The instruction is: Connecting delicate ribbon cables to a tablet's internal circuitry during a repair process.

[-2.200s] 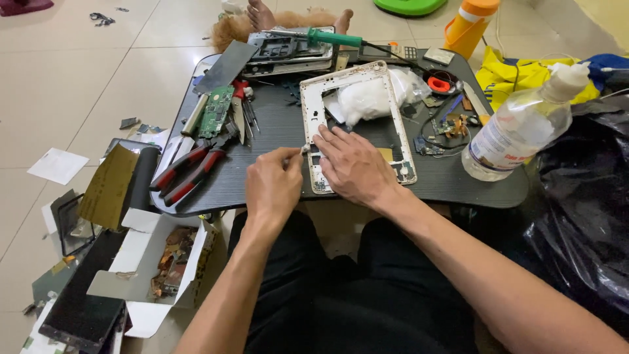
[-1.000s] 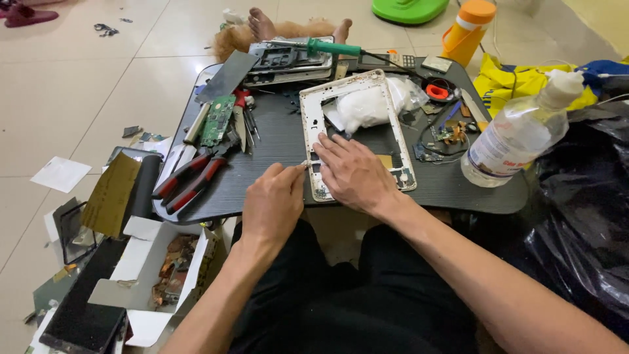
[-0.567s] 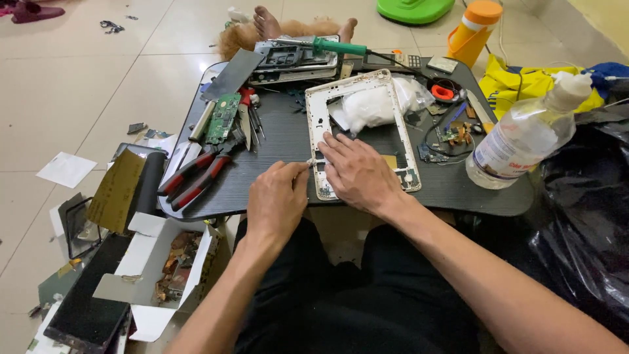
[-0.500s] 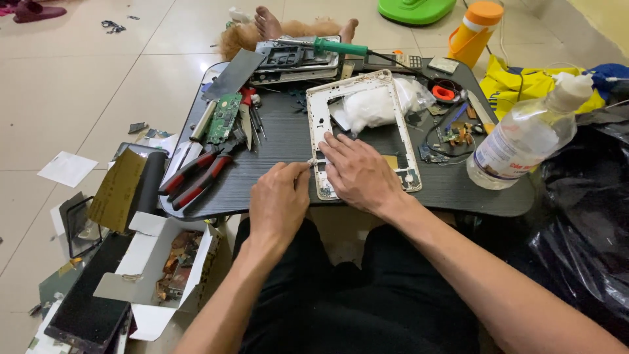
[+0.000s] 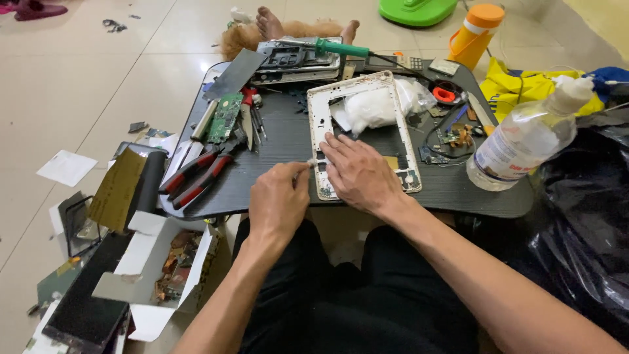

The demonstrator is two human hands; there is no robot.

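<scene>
A white device frame (image 5: 320, 111) lies on the black lap table (image 5: 288, 141), with a wad of white material (image 5: 370, 108) inside it. My right hand (image 5: 357, 174) presses flat on the frame's near end. My left hand (image 5: 278, 200) pinches a small white swab (image 5: 312, 162) whose tip touches the frame's left edge.
Red-handled pliers (image 5: 196, 177), a green circuit board (image 5: 226, 118), a green-handled soldering iron (image 5: 341, 48) and small parts crowd the table. A clear plastic bottle (image 5: 524, 141) stands at the right edge. An open cardboard box (image 5: 167, 269) and scraps lie on the floor left; black bag (image 5: 583, 223) right.
My left hand has shifted slightly toward the frame's left edge with the swab. My right hand stays pressed on the frame. The view has moved a little.
</scene>
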